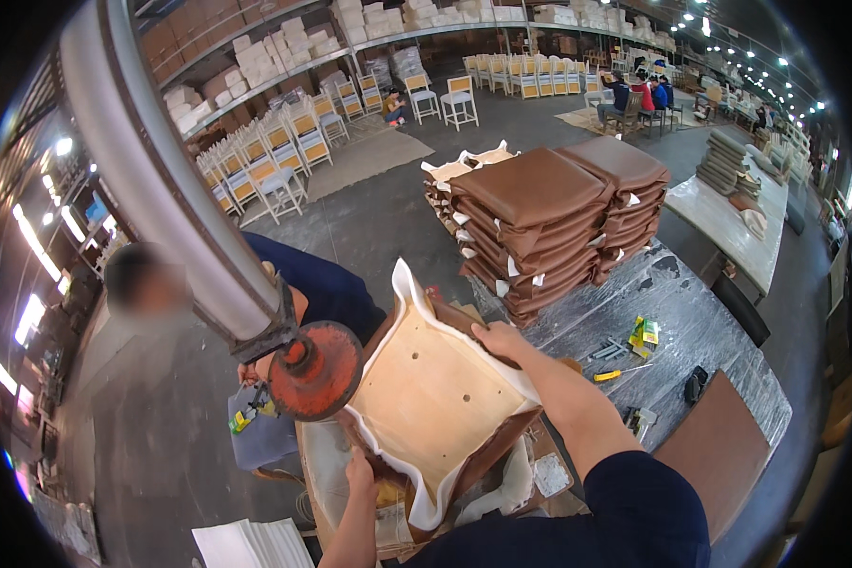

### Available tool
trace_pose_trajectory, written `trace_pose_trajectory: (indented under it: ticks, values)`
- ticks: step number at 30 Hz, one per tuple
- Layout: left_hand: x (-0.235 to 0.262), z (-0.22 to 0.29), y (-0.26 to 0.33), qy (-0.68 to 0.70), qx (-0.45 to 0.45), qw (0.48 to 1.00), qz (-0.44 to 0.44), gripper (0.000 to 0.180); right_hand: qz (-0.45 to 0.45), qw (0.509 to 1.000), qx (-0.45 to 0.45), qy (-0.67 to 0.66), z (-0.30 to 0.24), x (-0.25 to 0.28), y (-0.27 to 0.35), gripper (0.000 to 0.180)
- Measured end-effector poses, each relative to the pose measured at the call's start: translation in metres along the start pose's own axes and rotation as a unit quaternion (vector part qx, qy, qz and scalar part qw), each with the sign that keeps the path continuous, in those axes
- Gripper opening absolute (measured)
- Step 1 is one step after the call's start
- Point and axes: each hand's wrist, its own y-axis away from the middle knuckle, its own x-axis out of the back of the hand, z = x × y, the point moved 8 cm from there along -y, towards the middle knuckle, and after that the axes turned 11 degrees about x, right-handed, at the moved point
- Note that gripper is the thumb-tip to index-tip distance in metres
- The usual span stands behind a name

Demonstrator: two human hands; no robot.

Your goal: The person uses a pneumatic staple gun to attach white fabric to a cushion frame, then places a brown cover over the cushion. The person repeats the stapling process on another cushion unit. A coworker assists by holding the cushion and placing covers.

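Bottom side up in front of me is a seat cushion (435,388), a plywood board edged with white padding and a brown leather-like cover. My right hand (498,343) grips its far right edge, the arm stretched across. At the near left edge, my left hand (358,470) is closed on the brown cover, with its fingers partly hidden. A round red press plate (317,371), on the end of a thick grey column (175,189), hangs just over the cushion's left side. Beneath the cushion shows a cluttered wooden stand (324,473).
Stacked brown cushions (540,218) stand on a plastic-wrapped table (672,303) at right, beside a yellow-handled tool (620,373) and a brown sheet (719,445). A co-worker (317,279) is close behind the press, one hand near a staple gun (256,402). White foam sheets (253,544) lie near left.
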Motion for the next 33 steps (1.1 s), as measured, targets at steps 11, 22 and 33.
trace_pose_trajectory:
  ticks: [11, 22, 33]
  values:
    - [-0.179, 0.042, 0.063, 0.119, -0.008, 0.946, -0.302, 0.054, 0.422, 0.879, -0.153, -0.164, 0.136, 0.174, 0.282, 0.084]
    - [-0.278, 0.171, 0.237, 0.072, -0.062, 0.759, -0.645, 0.06, 0.331, 0.597, 0.233, -0.693, 0.111, 0.211, 0.385, 0.071]
    - [-0.179, 0.093, 0.055, -0.087, -0.016, 0.84, -0.535, 0.065, 0.184, 0.773, -0.025, -0.607, 0.113, 0.079, 0.304, 0.077]
